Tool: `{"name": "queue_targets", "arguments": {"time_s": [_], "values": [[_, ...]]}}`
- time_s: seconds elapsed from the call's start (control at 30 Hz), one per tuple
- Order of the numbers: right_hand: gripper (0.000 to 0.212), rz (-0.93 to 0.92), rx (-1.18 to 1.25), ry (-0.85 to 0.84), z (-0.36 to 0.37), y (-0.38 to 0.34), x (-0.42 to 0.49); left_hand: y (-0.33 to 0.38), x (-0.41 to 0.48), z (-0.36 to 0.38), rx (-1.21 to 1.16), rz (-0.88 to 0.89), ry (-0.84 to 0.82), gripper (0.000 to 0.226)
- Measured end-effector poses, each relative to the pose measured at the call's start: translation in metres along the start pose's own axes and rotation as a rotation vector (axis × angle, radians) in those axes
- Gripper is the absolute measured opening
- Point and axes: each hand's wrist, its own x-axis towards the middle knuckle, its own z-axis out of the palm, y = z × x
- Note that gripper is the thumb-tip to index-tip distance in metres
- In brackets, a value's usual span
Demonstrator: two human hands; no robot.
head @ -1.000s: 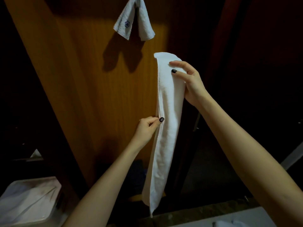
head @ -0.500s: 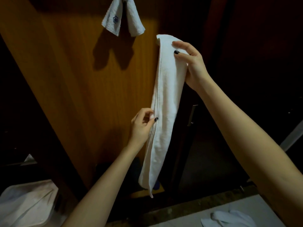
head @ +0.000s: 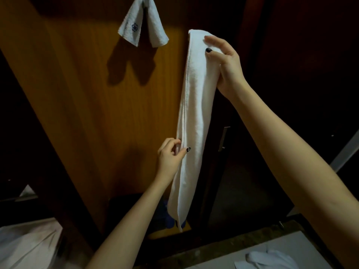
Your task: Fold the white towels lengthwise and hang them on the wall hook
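Observation:
A long white towel [head: 196, 105], folded into a narrow strip, hangs upright in front of a wooden door. My right hand [head: 226, 65] grips its top end, thumb on the front. My left hand [head: 172, 155] pinches its left edge about halfway down. The lower end dangles free near the floor. Another white towel [head: 142, 26] with a blue emblem hangs draped at the top of the door; the hook itself is hidden above the frame.
The orange-brown wooden door [head: 93, 105] fills the middle. A dark door with a metal handle [head: 223, 138] stands to the right. A white bag-lined bin [head: 27, 245] sits lower left. More white cloth [head: 272, 259] lies on a pale surface at the lower right.
My left hand has kept pinching the towel's left edge near mid-length while my right hand keeps the top raised. The view has shifted slightly; the grips are unchanged.

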Motion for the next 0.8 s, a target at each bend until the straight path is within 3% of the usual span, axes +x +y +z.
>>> {"name": "queue_targets", "arguments": {"time_s": [0.1, 0.3, 0.4, 0.47, 0.57, 0.67, 0.8], "values": [[0.031, -0.017, -0.006, 0.036, 0.001, -0.004, 0.001, -0.007, -0.005, 0.004, 0.017, -0.071, -0.004, 0.025], [0.032, -0.055, -0.017, 0.107, 0.000, -0.015, 0.003, -0.017, -0.019, 0.008, -0.010, -0.145, -0.059, 0.013], [0.033, -0.061, -0.078, 0.155, -0.003, -0.018, 0.002, -0.017, -0.024, 0.003, -0.186, -0.216, -0.011, 0.035], [0.035, -0.047, -0.082, 0.199, -0.006, -0.016, 0.000, -0.024, -0.026, -0.003, -0.163, -0.202, 0.004, 0.033], [0.038, -0.003, -0.053, 0.245, -0.012, -0.013, -0.004, -0.039, -0.029, -0.013, -0.116, -0.197, -0.086, 0.020], [0.038, 0.016, -0.006, 0.251, -0.014, -0.015, -0.006, -0.049, -0.040, -0.016, -0.177, -0.270, -0.196, 0.024], [0.036, 0.005, 0.012, 0.250, -0.006, -0.021, -0.005, -0.062, -0.058, -0.008, -0.189, -0.341, -0.209, 0.026]]}}
